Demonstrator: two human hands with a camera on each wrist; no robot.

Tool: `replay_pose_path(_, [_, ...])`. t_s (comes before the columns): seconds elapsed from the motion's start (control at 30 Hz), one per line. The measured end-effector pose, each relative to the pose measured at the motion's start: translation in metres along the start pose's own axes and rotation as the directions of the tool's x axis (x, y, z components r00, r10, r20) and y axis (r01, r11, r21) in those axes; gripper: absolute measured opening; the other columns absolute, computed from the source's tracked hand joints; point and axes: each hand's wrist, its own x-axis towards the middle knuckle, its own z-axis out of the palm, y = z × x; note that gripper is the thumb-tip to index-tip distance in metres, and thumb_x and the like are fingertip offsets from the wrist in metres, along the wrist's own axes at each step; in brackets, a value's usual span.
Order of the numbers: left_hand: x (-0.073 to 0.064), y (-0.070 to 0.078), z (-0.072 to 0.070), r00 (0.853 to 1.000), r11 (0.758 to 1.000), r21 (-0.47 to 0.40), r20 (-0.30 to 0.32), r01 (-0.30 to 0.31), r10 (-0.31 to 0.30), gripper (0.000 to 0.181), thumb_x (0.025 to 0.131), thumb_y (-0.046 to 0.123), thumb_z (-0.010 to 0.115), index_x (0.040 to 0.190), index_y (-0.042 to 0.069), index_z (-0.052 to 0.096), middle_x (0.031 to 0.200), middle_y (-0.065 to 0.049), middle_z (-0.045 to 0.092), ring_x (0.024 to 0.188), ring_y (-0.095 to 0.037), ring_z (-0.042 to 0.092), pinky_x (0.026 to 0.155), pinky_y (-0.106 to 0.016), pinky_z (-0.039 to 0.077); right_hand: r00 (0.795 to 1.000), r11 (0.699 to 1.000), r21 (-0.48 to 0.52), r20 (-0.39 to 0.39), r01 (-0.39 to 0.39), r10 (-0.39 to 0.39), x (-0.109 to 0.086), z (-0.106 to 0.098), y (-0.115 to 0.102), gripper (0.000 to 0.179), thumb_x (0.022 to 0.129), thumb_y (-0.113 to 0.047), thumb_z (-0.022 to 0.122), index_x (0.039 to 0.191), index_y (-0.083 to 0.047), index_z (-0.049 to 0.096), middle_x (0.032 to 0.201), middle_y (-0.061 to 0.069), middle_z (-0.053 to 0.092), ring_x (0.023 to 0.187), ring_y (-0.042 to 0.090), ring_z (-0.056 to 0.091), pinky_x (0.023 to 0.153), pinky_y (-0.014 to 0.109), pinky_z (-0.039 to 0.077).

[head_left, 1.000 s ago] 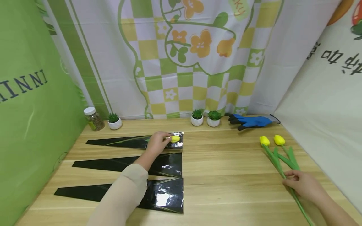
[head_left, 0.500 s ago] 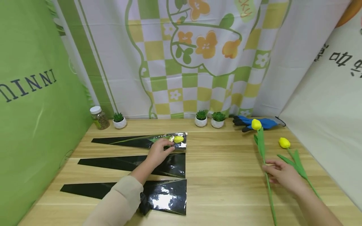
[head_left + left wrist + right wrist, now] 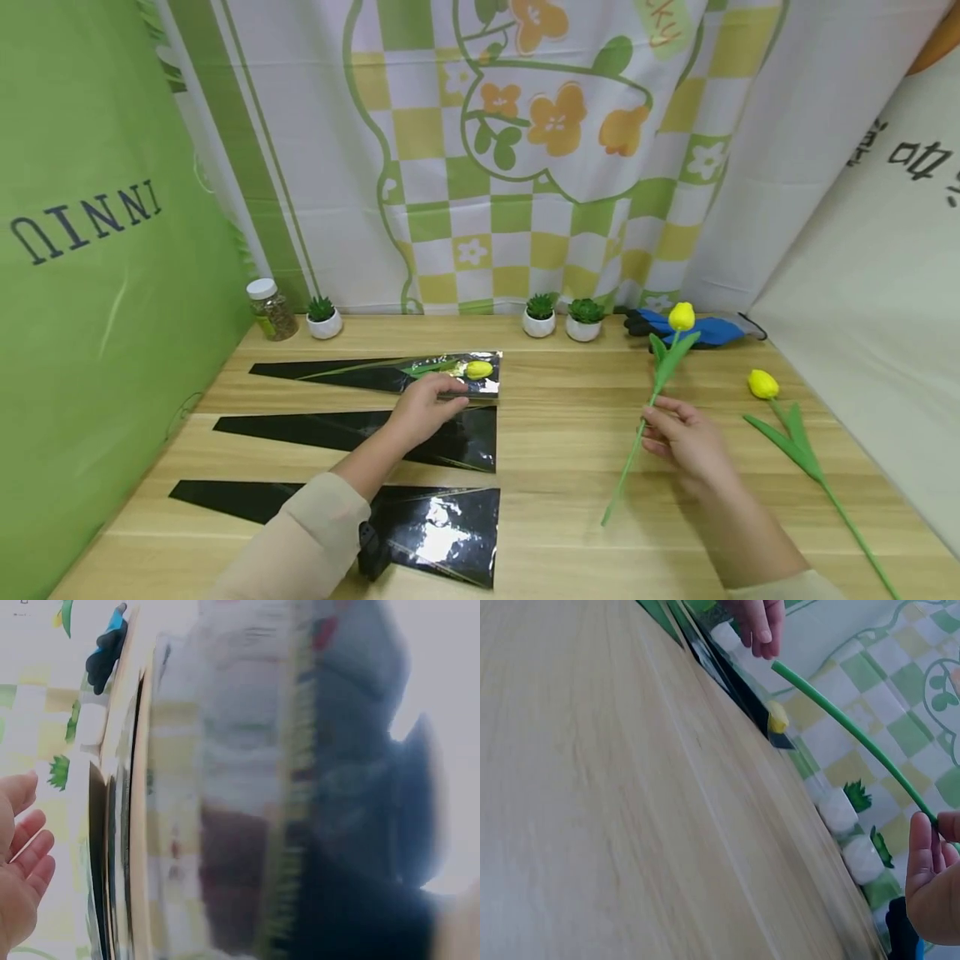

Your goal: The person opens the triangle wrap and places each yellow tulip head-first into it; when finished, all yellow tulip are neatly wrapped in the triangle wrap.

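My right hand (image 3: 688, 442) pinches the green stem of a yellow tulip (image 3: 682, 317), lifted with its flower up and its stem end pointing down left. In the right wrist view the bare stem (image 3: 855, 735) runs from the fingertips. My left hand (image 3: 425, 408), fingers loosely bent and holding nothing visible, is just in front of the far black flower sleeve (image 3: 352, 377). Inside that sleeve lies another yellow tulip (image 3: 479, 370). Two more black tapered sleeves lie nearer: a middle one (image 3: 300, 429) and a near one (image 3: 457, 533), the latter partly behind the left forearm.
A third yellow tulip (image 3: 763, 384) lies at the table's right side. Along the back stand a jar (image 3: 273, 312), small potted plants (image 3: 324, 319) and a blue-black glove (image 3: 712, 330). Curtains enclose the wooden table (image 3: 558, 467).
My right hand has lifted one tulip off the table and carried it left, tilting its stem. My left hand has drawn back from the tulip in the far sleeve. The head view has shifted slightly.
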Motion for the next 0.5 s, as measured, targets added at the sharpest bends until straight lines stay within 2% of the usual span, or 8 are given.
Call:
replay_pose_path(0.13, [-0.01,0.001,0.002,1.0,1.0,-0.019,0.026,0.01,-0.009,0.022,0.091,0.017,0.07,0.111,0.009,0.073,0.121,-0.008,0.067,0.116,-0.029,0.061,0.098,-0.048,0.052,0.999,0.986,0.165,-0.045,0.0,0.007,0.004,0.018,-0.001,0.018,0.101,-0.013,0.054,0.115,-0.015,0.045,0.079,-0.015,0.063,0.071,-0.002,0.063,0.07,0.013,0.057])
replay_pose_path(0.33, [-0.02,-0.007,0.014,1.0,0.998,-0.065,-0.004,0.017,-0.017,0.02,0.09,0.015,0.071,0.109,0.008,0.074,0.117,-0.009,0.069,0.114,-0.029,0.062,0.1,-0.048,0.051,0.993,0.964,0.264,-0.12,0.03,0.002,0.011,0.039,0.001,0.015,0.1,-0.011,0.054,0.11,-0.015,0.042,0.081,-0.013,0.06,0.07,0.0,0.062,0.071,0.013,0.056])
replay_pose_path(0.5, [-0.025,-0.014,0.023,1.0,0.997,-0.08,-0.024,0.015,-0.017,0.021,0.09,0.015,0.071,0.109,0.007,0.074,0.12,-0.01,0.069,0.117,-0.031,0.061,0.103,-0.05,0.048,0.988,0.946,0.323,-0.151,0.03,0.021,0.015,0.051,0.006,0.016,0.1,-0.012,0.053,0.107,-0.017,0.041,0.08,-0.013,0.058,0.071,0.001,0.062,0.075,0.013,0.056])
